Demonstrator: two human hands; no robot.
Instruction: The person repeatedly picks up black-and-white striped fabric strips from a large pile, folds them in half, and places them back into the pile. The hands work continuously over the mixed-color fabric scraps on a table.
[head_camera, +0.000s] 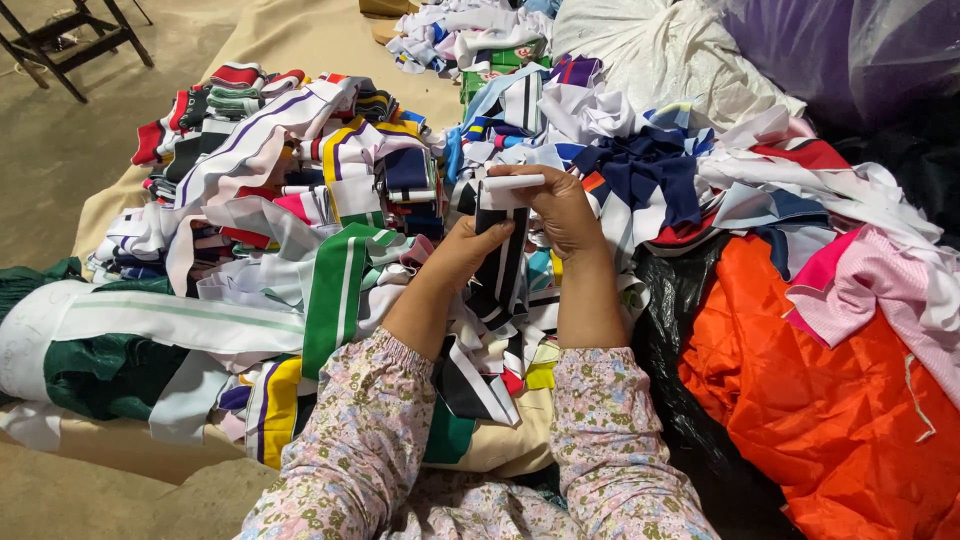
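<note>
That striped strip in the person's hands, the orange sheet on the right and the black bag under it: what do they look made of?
Striped strip, held by left hand and right hand: seemingly knitted fabric, matte, hanging limp. Orange sheet: probably thin synthetic cloth, with crisp creases and a faint sheen. Black bag: likely plastic film, glossy and crinkled.

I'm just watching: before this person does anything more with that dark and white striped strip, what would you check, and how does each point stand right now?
1. Left hand grips the striped strip: ok.
2. Right hand pinches its white top edge: ok.
3. Strip's lower end free of the scrap pile: cannot tell.
4. Green and white band lies apart from the hands: ok.
5. Orange fabric clear of the arms: ok.
</note>
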